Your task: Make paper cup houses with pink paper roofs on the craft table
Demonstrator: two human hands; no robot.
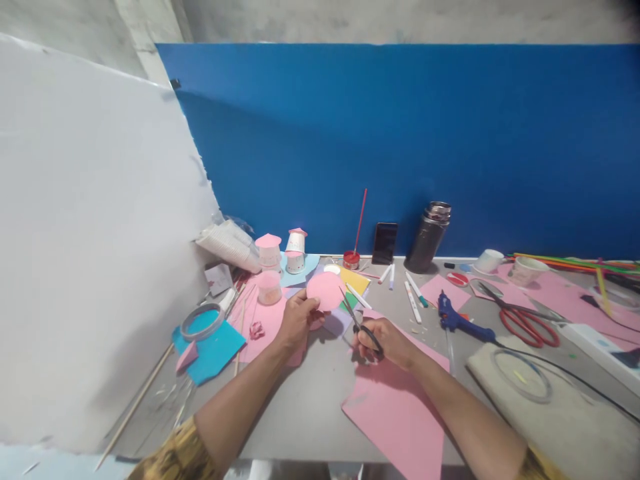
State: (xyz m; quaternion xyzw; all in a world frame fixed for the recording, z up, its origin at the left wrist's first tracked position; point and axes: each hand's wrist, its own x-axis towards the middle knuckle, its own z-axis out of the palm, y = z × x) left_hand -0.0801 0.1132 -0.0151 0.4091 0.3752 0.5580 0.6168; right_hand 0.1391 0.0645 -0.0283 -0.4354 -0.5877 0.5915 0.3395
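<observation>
My left hand (298,319) pinches the lower left edge of a round pink paper disc (325,291), held up over the table. In my right hand (384,341) is a pair of small scissors (356,316) with dark handles, its blades parted and pointing up at the disc's right edge. Whether the blades touch the paper I cannot tell. Beneath my right hand lies a large pink paper sheet (400,413). Left of my left hand stands a cup with a pink top (269,288), near a crumpled pink paper piece (257,330).
White cups with pink cone tops (269,251) stand at the back left. Blue paper (213,343) bears a tape roll (203,322). To the right are a blue glue gun (463,321), red-handled scissors (527,323), a power strip (605,357) and a dark flask (429,238).
</observation>
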